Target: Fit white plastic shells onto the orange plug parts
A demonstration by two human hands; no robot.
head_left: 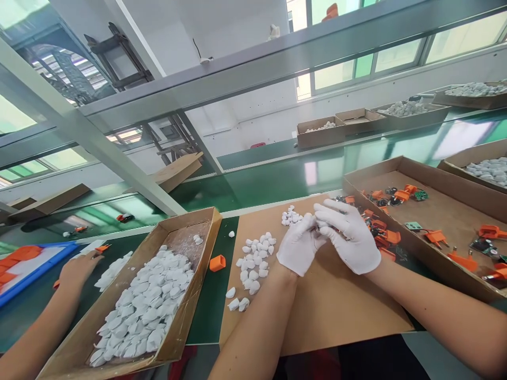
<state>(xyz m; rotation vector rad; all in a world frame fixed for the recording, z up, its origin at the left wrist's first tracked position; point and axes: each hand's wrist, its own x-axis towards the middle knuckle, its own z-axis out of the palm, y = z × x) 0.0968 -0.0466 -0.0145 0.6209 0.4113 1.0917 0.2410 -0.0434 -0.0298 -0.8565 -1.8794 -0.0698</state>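
Observation:
Both my hands wear white gloves and meet above the brown cardboard sheet (336, 301). My left hand (299, 244) is curled closed, fingertips pressed against my right hand (349, 235), whose fingers are also bent inward. Something small is pinched between them; I cannot make it out. Loose white plastic shells (255, 261) lie scattered on the sheet just left of my hands, with a smaller cluster of shells (291, 216) behind them. A single orange piece (217, 262) rests on the green surface.
A cardboard box (186, 316) of white shells sits at left. A cardboard tray (443, 211) at right holds orange plugs and small circuit boards. Another person's bare hand (79, 268) rests at far left by a blue tray (35, 277). More boxes line the green conveyor behind.

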